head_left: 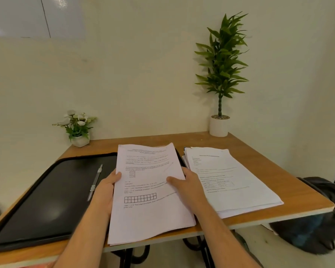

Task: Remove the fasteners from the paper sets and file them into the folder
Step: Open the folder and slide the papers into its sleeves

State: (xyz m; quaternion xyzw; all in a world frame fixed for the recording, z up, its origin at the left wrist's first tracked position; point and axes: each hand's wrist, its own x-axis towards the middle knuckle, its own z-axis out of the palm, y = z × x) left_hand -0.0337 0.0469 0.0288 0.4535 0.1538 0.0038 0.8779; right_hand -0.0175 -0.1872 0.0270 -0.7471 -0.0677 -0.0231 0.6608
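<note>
**Both hands hold a paper set over the open folder**

A wooden table (259,157) fills the lower half of the frame, set against a pale wall (133,74). On its left part lies the black folder (46,200), opened flat, reaching from the lower left corner up to centre frame. A slim metal filing clip (95,181) runs along the folder's inner face, just left of the left hand.

At lower centre a paper set (149,190) is held up at a slant, its top edge toward the wall and its bottom edge hanging past the table's near edge; it covers the folder's right edge. Printed text and a row of small boxes show on its top sheet. No fastener can be made out on it.

To its right, in the centre right of the frame, a second stack (234,182) of printed sheets lies flat on the table.

At lower right, beside the table, sits a dark bag (313,229).

A tall green plant (222,60) in a white pot stands at the table's far right corner. A small flower pot (78,126) stands at the far left corner.

The left hand (104,190) grips the set's left edge, thumb on top and fingers curled beneath. The right hand (188,188) grips the right edge, thumb laid across the top sheet, fingers behind.
</note>
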